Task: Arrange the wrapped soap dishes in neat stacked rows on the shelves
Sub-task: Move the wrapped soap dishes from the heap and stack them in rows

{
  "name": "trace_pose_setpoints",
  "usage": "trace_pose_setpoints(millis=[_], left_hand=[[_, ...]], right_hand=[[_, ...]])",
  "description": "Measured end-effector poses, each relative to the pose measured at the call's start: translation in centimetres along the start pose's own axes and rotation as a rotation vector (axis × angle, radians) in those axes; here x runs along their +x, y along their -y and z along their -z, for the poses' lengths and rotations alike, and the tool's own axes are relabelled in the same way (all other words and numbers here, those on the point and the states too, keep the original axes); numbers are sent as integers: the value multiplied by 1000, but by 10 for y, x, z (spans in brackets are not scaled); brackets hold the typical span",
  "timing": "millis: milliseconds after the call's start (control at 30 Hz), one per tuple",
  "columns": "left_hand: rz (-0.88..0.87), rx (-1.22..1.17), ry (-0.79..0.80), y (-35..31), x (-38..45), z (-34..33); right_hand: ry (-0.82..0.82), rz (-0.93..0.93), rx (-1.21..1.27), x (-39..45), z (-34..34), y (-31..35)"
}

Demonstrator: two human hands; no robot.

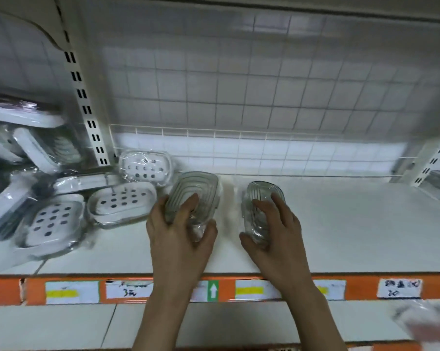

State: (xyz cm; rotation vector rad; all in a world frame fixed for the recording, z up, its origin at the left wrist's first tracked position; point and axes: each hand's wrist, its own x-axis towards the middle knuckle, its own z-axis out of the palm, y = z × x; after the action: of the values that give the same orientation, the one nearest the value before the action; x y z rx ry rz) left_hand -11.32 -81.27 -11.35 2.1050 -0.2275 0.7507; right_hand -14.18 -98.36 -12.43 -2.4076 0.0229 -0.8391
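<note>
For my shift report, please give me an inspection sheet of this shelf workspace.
Surface: white shelf board, orange price strip with paper labels.
Job's things: two clear ribbed plastic soap dishes, left dish, right dish.
Clutter: wrapped white perforated soap dishes heaped unevenly at left.
Hands: left hand grips the left dish; right hand grips the right dish.
Cables: nothing seen.
Surroundings: wire grid back panel, slotted uprights.

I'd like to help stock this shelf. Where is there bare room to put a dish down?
The shelf is bare right of the right hand, up to the wire back grid. A narrow strip lies between the two clear dishes. The left end is crowded with white holed dishes.
</note>
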Motion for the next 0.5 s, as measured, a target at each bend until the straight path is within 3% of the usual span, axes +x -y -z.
trace_pose_setpoints(millis=[267,500], left_hand=[[120,28,61,-94,-61,-96],[57,79,53,-130,-92,-121]], right_hand=[[18,-59,-16,-29,107,-122],[-9,-67,34,-34,136,-157]])
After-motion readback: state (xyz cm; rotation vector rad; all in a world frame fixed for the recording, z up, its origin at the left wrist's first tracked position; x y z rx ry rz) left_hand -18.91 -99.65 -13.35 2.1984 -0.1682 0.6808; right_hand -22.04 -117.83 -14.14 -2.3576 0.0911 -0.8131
